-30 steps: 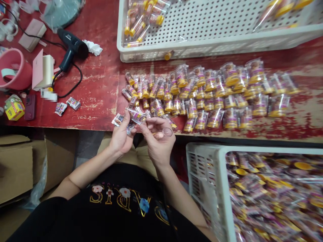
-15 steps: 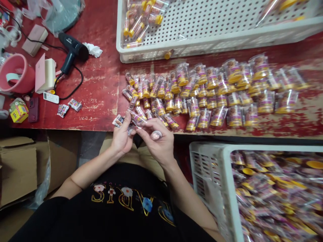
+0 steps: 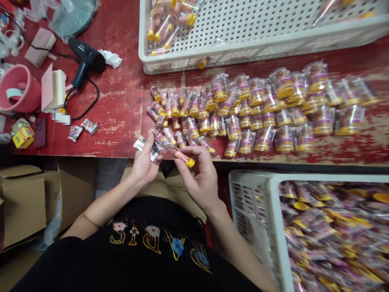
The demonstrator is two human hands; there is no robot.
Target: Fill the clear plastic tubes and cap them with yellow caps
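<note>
Both hands work at the near edge of a worn red table point(image 3: 121, 105). My left hand point(image 3: 145, 162) pinches a clear plastic wrapper sleeve point(image 3: 154, 148) between thumb and fingers. My right hand point(image 3: 199, 176) grips a small clear tube with a yellow cap point(image 3: 184, 157), its far end meeting the wrapper. Just beyond the hands, several wrapped yellow-capped tubes point(image 3: 252, 107) lie in rows across the table.
A white perforated crate point(image 3: 243, 44) with a few tubes stands at the back. A second white crate point(image 3: 273, 211) full of tubes sits low at my right. A black heat gun point(image 3: 85, 61), pink cup point(image 3: 18, 87), phone point(image 3: 39, 132) and cardboard boxes point(image 3: 21, 202) lie at the left.
My right hand turned the tube so its yellow cap faces me and pushed its far end toward the wrapper in my left hand. The view shifted slightly.
</note>
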